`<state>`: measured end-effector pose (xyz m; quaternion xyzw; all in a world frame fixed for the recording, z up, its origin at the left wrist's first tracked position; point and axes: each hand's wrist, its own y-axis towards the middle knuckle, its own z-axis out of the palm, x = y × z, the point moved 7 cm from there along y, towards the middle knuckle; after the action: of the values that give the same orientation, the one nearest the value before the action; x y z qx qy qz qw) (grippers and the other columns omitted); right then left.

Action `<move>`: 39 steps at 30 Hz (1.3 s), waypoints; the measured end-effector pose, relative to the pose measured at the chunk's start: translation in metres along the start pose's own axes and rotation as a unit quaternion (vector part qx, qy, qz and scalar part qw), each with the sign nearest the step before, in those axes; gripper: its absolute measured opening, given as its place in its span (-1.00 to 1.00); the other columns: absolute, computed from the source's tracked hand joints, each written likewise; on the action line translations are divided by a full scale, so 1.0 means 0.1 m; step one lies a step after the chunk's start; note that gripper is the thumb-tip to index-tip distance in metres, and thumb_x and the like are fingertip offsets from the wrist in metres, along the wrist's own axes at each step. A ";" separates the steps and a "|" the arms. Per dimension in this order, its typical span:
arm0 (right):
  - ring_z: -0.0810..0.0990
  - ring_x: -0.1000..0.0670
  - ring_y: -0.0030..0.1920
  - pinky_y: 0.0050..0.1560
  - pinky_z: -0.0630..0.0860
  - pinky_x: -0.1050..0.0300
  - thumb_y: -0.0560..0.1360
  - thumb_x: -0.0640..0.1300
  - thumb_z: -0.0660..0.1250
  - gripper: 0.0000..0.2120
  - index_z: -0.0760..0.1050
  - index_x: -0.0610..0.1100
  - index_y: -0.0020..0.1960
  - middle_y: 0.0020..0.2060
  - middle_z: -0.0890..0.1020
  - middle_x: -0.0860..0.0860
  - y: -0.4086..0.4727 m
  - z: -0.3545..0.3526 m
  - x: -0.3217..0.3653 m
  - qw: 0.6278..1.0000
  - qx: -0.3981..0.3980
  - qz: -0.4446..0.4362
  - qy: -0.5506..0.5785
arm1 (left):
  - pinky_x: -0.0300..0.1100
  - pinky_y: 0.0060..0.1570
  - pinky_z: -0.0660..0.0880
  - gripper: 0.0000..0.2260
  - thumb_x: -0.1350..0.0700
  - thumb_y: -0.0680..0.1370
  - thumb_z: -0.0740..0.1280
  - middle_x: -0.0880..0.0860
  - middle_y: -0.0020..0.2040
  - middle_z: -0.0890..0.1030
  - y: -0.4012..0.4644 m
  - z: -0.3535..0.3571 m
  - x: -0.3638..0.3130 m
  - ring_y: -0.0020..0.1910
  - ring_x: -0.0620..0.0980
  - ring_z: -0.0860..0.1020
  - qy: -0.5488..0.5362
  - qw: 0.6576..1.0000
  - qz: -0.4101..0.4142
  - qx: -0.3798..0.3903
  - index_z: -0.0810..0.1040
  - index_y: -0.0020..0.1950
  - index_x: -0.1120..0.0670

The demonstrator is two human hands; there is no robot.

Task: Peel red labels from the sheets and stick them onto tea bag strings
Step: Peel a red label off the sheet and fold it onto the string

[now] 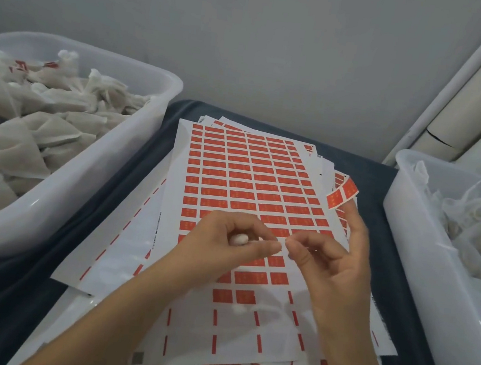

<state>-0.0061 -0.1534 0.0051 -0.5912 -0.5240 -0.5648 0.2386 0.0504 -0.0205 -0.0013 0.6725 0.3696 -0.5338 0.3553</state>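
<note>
Head view — both hands' grips [283, 243] pinching string

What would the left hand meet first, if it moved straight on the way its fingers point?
Probably the right hand: the left hand points right, its fingertips almost touching the right one's pinching fingers.

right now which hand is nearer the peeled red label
Right. The peeled red label sticks to a raised fingertip of the right hand; the left hand is lower and to its left.

Glossy paper sheets [253, 165], translucent plastic bins [138, 115]
</note>
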 end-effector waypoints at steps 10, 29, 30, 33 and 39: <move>0.54 0.20 0.10 -0.01 0.40 0.37 0.24 0.36 0.27 -0.70 0.44 0.42 -0.03 0.09 0.51 0.37 0.01 -0.07 -0.05 0.994 -0.010 0.103 0.016 | -0.60 -0.38 0.37 -0.86 0.07 0.40 0.43 -0.29 -0.28 0.62 0.02 -0.16 0.08 -0.16 -0.38 0.54 -0.041 0.994 -0.009 -0.098 0.61 -0.34 -0.15; 0.64 0.05 0.03 0.24 0.46 -0.11 0.14 0.25 0.33 -0.71 0.62 0.25 -0.17 -0.11 0.69 0.17 -0.12 0.19 -0.11 0.976 0.040 0.151 0.154 | -0.55 -0.33 0.42 -0.88 -0.12 0.23 0.34 -0.24 -0.30 0.62 -0.05 -0.08 0.04 -0.17 -0.29 0.56 -0.061 0.991 0.012 -0.115 0.60 -0.32 -0.14; 0.65 0.05 0.01 0.23 0.48 -0.11 0.14 0.24 0.34 -0.72 0.62 0.24 -0.18 -0.12 0.69 0.16 -0.12 0.18 -0.12 0.976 0.033 0.151 0.153 | -0.55 -0.33 0.42 -0.88 -0.12 0.24 0.35 -0.23 -0.29 0.62 -0.04 -0.08 0.04 -0.16 -0.29 0.56 -0.059 0.992 0.012 -0.112 0.60 -0.31 -0.13; 0.65 0.09 -0.03 0.18 0.50 -0.03 0.15 0.21 0.34 -0.74 0.63 0.22 -0.19 -0.15 0.69 0.17 -0.10 0.15 -0.15 0.978 0.021 0.146 0.146 | -0.56 -0.34 0.42 -0.89 -0.10 0.26 0.36 -0.24 -0.27 0.63 -0.05 -0.07 0.04 -0.15 -0.30 0.56 -0.059 0.993 0.007 -0.104 0.61 -0.30 -0.12; 0.65 0.13 -0.03 0.08 0.53 0.14 0.19 0.19 0.34 -0.77 0.62 0.24 -0.16 -0.14 0.69 0.18 -0.09 0.17 -0.16 0.979 0.021 0.136 0.151 | -0.55 -0.34 0.42 -0.91 -0.10 0.26 0.36 -0.23 -0.30 0.62 -0.05 -0.07 0.03 -0.16 -0.29 0.56 -0.063 0.993 0.006 -0.105 0.60 -0.32 -0.12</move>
<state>-0.0044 -0.1413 -0.0167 -0.5594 -0.4085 -0.5988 0.4019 0.0494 -0.0119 -0.0032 0.5988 0.3963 -0.5315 0.4493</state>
